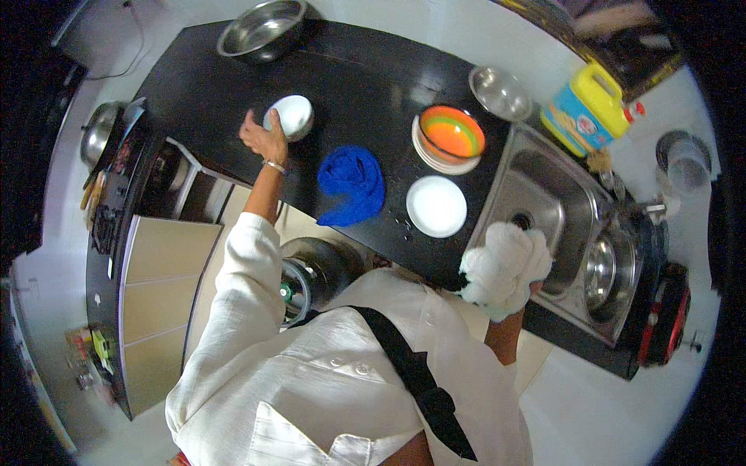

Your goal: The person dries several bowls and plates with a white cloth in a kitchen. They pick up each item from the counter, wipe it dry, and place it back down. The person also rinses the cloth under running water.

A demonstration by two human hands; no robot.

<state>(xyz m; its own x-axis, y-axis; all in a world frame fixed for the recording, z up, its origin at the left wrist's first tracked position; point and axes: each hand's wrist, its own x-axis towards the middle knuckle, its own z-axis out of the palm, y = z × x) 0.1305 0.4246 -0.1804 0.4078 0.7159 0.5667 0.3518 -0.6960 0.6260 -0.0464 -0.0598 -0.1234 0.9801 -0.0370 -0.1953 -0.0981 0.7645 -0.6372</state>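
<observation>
My left hand (263, 138) reaches out over the black counter (365, 78) and grips a small white bowl (291, 115) that rests on the counter. My right hand is wrapped in a bunched white cloth (505, 268), held at the near left edge of the steel sink (544, 194); only the cloth and my forearm show. A crumpled blue cloth (353, 184) lies on the counter between my arms. To its right sits a white plate (436, 206), and behind that an orange striped bowl (452, 133) stacked on white plates.
A large steel bowl (263, 29) stands at the counter's far edge and a smaller steel bowl (500, 92) near the sink. A yellow detergent jug (587, 109) stands behind the sink. A steel pot (602, 268) sits in the right basin. A stove (109, 155) lies left.
</observation>
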